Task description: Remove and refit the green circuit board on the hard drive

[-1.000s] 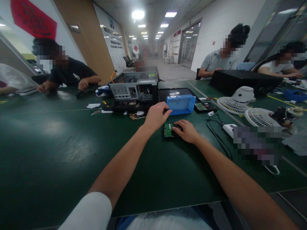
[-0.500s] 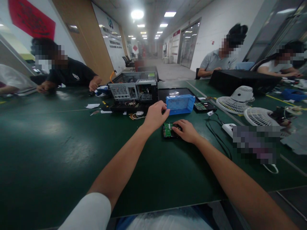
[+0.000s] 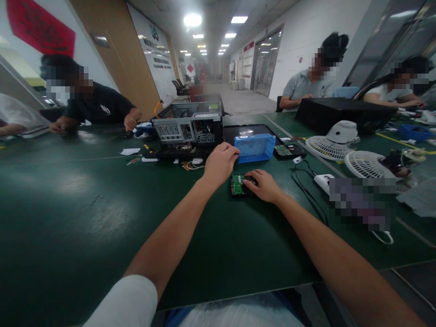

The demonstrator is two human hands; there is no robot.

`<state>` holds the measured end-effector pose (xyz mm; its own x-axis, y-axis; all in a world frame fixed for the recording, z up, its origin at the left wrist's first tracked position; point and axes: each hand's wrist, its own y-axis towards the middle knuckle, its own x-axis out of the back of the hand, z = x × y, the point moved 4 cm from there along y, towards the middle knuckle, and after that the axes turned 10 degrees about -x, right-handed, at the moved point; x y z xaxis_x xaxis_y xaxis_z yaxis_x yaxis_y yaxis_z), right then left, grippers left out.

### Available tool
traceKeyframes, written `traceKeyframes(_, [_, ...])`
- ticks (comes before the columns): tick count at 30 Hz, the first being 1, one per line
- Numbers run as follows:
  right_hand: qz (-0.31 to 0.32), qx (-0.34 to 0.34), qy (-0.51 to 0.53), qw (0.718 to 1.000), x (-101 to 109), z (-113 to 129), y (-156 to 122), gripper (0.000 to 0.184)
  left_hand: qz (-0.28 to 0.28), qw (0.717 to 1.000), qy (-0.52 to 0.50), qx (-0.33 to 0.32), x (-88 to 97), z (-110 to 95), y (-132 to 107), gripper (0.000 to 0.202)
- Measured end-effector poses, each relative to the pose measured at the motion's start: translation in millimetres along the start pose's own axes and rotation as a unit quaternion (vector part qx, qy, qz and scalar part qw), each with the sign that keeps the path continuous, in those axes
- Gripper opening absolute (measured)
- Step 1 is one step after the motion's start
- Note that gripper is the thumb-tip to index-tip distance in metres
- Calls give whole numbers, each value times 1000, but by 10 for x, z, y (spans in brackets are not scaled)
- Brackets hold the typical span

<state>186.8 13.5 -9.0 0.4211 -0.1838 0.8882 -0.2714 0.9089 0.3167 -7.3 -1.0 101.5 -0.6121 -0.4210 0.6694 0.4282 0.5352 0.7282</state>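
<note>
A hard drive (image 3: 237,185) with a green circuit board facing up lies flat on the table. Over its right end rests my right hand (image 3: 265,185), thumb on the board and fingers curled round the far side. My left hand (image 3: 220,164) is raised just beyond the drive, its thumb and fingers closed in a pinch. Whatever is between those fingertips is too small or hidden to make out. Right beside the pinch stands a blue plastic bin (image 3: 257,150), tipped so its open side faces me; I cannot tell whether the fingers touch it.
An opened computer case (image 3: 187,127) stands behind my left hand. A second hard drive (image 3: 289,151) lies right of the bin, near a dark flat panel (image 3: 248,131). Fan parts (image 3: 329,147), a power strip (image 3: 323,181) and a cable occupy the right. Other people sit across the table.
My left fingertips have drawn slightly closer together beside the bin. The right hand stays on the hard drive. The whole view has shifted a little.
</note>
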Motion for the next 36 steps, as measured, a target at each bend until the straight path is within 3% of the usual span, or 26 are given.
traceKeyframes(12, [-3,6,4,1000,1,-9,3,39,-9,999,-42,25,-23,9,-4,5])
traceKeyframes(21, [-5,4,10,1000,10,3,-5,37,-43,996,-60,59,-41,91,-25,24])
traceKeyframes(28, [0,8,8,1000,22,7,-2,39,-48,996,-39,68,-46,116,-25,8])
traceKeyframes(36, [-2,5,4,1000,-2,-11,3,40,-5,999,-13,51,-2,35,6,7])
